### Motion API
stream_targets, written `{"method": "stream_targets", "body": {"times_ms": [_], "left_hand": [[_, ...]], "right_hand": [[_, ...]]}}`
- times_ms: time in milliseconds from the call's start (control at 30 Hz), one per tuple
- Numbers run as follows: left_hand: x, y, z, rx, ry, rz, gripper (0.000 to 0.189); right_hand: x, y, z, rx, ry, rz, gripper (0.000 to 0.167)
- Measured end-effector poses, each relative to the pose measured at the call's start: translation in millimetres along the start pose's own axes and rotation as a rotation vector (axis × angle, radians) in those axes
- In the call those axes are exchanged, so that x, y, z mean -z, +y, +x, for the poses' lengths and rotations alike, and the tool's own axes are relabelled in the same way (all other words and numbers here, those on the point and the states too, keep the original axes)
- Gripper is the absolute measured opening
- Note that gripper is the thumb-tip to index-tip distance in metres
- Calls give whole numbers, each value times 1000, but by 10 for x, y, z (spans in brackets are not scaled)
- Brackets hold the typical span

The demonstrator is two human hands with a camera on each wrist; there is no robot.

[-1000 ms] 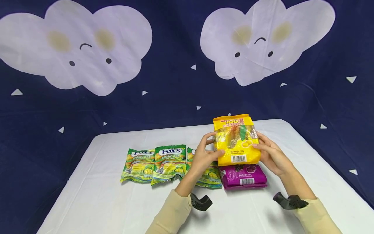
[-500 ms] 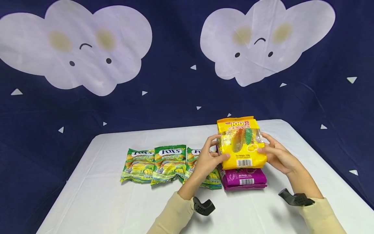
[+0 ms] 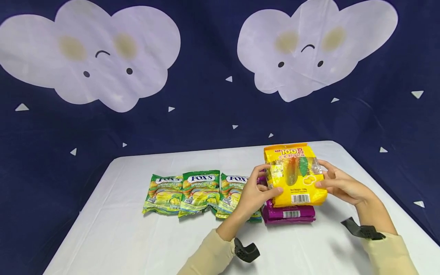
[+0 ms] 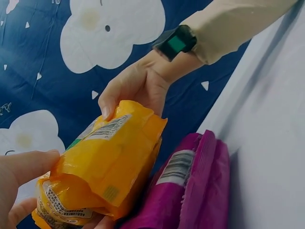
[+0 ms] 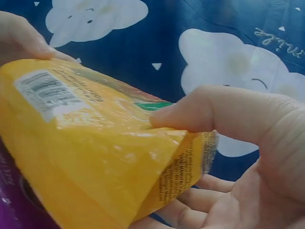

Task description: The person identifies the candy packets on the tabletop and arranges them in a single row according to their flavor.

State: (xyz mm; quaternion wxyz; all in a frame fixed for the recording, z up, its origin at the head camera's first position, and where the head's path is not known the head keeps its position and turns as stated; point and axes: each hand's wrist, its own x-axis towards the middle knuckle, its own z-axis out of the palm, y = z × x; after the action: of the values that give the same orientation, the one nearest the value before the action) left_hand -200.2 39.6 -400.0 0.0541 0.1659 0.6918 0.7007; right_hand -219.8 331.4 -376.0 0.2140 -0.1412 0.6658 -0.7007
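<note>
Both hands hold a yellow candy bag point(image 3: 297, 191) marked LOT 100, with a clear window, above a purple candy bag point(image 3: 288, 215) lying on the table. The left hand point(image 3: 256, 191) grips its left side, thumb on the front and fingers round the edge. On the opposite side the right hand point(image 3: 343, 187) grips it, thumb on the front; the right wrist view shows that thumb pressing the yellow bag point(image 5: 95, 143) with fingers beneath. In the left wrist view the yellow bag point(image 4: 109, 157) is tilted and the purple bag point(image 4: 190, 186) is beside it. Most of the purple bag's front is hidden.
Three green FOX'S candy bags lie in a row to the left: one point(image 3: 163, 194) outermost, one point(image 3: 199, 193) in the middle, and one point(image 3: 228, 198) partly behind the left arm. They rest on a white-covered table point(image 3: 113, 236). Behind hangs a dark blue cloth point(image 3: 206, 126) with clouds.
Both hands have moved the yellow candy bag to the right and lower in the head view, over the purple bag. The green bags and the purple bag have stayed in place.
</note>
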Motion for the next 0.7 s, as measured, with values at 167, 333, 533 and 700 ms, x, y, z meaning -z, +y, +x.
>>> {"method": "stream_targets", "body": {"times_ms": [167, 333, 533, 700], "left_hand": [[-72, 0, -3, 12, -7, 4, 62], [-141, 24, 10, 21, -27, 16, 62], [-249, 58, 63, 45, -47, 60, 64], [-360, 77, 112, 63, -52, 98, 64]], "right_hand": [[95, -16, -69, -20, -14, -46, 87], [192, -1, -149, -50, -10, -87, 94], [302, -3, -223, -49, -40, -52, 93], [423, 13, -301, -59, -45, -41, 94]]}}
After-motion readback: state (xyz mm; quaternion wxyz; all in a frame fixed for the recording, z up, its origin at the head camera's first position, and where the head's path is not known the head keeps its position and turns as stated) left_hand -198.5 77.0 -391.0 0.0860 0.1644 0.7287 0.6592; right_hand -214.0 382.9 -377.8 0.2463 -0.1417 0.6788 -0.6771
